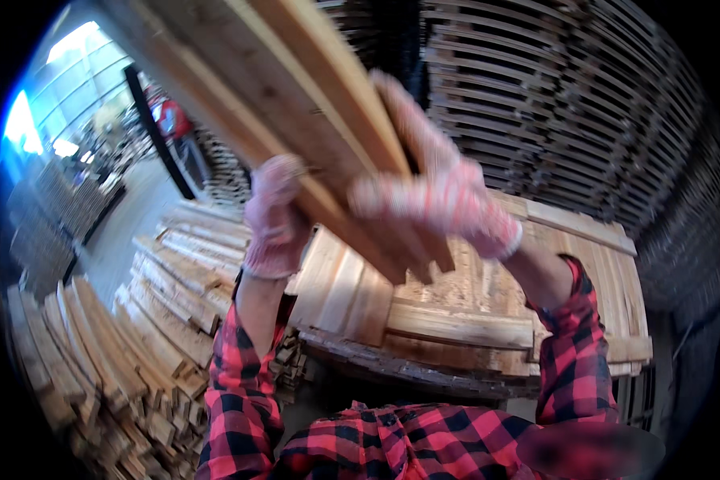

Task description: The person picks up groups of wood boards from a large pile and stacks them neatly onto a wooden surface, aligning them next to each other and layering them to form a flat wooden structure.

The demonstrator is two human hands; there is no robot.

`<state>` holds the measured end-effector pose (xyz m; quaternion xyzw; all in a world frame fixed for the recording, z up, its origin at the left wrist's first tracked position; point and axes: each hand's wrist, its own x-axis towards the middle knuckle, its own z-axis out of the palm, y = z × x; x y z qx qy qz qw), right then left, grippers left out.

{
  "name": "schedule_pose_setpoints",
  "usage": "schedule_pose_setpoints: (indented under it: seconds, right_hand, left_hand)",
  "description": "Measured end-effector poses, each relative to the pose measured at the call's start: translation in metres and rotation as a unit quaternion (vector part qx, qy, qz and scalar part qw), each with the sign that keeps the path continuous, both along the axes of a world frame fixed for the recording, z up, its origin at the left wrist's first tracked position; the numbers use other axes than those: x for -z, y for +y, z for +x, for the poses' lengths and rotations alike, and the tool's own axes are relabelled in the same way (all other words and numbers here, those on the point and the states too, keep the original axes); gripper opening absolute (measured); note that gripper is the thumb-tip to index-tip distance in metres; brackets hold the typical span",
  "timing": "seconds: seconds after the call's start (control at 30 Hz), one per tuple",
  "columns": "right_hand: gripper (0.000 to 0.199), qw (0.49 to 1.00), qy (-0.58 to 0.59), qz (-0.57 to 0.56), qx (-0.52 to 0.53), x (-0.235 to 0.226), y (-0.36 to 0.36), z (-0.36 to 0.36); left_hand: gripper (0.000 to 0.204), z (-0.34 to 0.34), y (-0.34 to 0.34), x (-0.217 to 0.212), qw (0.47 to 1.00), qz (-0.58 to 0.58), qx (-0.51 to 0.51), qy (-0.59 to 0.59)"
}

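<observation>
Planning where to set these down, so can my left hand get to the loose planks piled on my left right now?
Probably not: the left hand and right hand both grip the raised boards; the plank pile lies well below.

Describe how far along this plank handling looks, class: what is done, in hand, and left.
Done: planks lie flat on the pallet. In hand: the left hand and right hand grip a bundle of planks, raised. Left: loose boards are piled at the left.

The long boards (296, 104) are made of pale, rough, matt wood. Soft knitted cloth gloves are worn on the left hand (274, 220) and right hand (432, 192).
</observation>
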<state>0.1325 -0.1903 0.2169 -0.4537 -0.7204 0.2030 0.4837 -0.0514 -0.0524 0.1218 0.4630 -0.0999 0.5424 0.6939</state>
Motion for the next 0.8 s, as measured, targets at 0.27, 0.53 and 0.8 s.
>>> schedule_pose_setpoints:
  seconds: [0.27, 0.53, 0.8]
  right_hand:
    - [0.124, 0.967, -0.112, 0.065, 0.217, 0.094, -0.003, 0.165]
    - [0.1, 0.967, 0.213, 0.056, 0.126, 0.121, -0.058, 0.21]
    - [0.084, 0.89, 0.307, -0.097, 0.322, 0.071, -0.129, 0.21]
  left_hand:
    - [0.087, 0.187, -0.017, -0.009, 0.949, 0.221, 0.069, 0.215]
    - [0.06, 0.26, -0.058, -0.035, 0.934, 0.261, 0.068, 0.233]
    - [0.064, 0.305, -0.083, -0.033, 0.898, -0.014, 0.238, 0.371]
